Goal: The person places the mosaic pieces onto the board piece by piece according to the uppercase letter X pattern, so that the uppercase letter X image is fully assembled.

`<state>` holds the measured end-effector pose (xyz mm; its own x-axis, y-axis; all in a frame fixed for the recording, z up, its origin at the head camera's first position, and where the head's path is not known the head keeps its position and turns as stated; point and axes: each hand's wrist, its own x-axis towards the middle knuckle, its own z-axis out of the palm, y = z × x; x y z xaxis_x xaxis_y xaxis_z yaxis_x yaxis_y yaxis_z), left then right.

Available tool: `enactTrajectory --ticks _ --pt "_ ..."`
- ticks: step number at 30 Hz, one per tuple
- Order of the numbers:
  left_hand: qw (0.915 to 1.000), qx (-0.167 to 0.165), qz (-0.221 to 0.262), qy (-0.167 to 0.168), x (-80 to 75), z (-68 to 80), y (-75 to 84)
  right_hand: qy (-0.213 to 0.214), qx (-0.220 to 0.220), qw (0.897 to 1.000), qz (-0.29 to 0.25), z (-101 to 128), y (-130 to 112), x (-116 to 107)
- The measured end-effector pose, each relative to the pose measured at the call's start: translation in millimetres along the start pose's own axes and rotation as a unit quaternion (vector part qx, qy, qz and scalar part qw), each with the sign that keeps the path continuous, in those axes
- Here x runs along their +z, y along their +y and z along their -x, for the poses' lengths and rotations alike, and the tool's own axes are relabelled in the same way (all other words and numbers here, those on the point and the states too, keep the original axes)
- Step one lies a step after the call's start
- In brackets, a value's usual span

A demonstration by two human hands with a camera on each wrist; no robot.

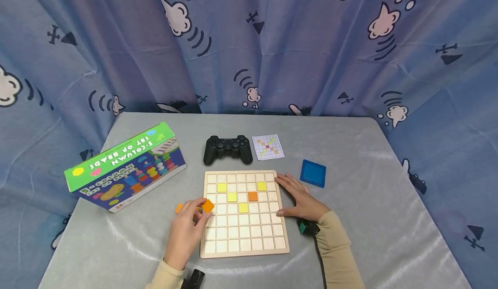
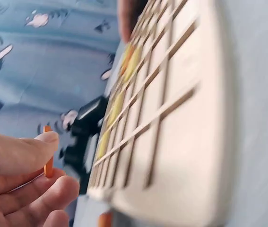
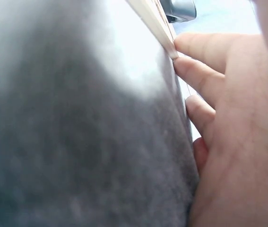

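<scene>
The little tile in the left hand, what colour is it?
Orange. The tile pinched by the left hand shows best in the head view.

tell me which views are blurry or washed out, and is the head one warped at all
Head view: sharp, evenly lit, edges bowed by the wide lens, soft sheen on the table. Left wrist view: the wooden grid board is smeared with blur, the left hand clearer. Right wrist view: out of focus, blown-out glare beside the right hand.
</scene>
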<state>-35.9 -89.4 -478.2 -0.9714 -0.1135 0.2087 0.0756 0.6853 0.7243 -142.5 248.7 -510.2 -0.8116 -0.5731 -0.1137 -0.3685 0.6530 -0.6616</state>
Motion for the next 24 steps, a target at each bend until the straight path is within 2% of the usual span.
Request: enactTrajectory --ticks 6,17,24 --pt "0.9993 0.021 -0.002 -0.030 18.1 6.5 5.0 -0.003 0.002 1.000 -0.002 -1 -1 -1" --pt "0.9919 0.083 -0.044 -0.086 35.4 4.9 12.1 -0.001 -0.001 1.000 -0.003 0 -1 -1" --pt "0.9906 0.083 -0.041 -0.101 40.4 4.9 10.6 0.000 0.000 1.000 -0.003 0 -1 -1"
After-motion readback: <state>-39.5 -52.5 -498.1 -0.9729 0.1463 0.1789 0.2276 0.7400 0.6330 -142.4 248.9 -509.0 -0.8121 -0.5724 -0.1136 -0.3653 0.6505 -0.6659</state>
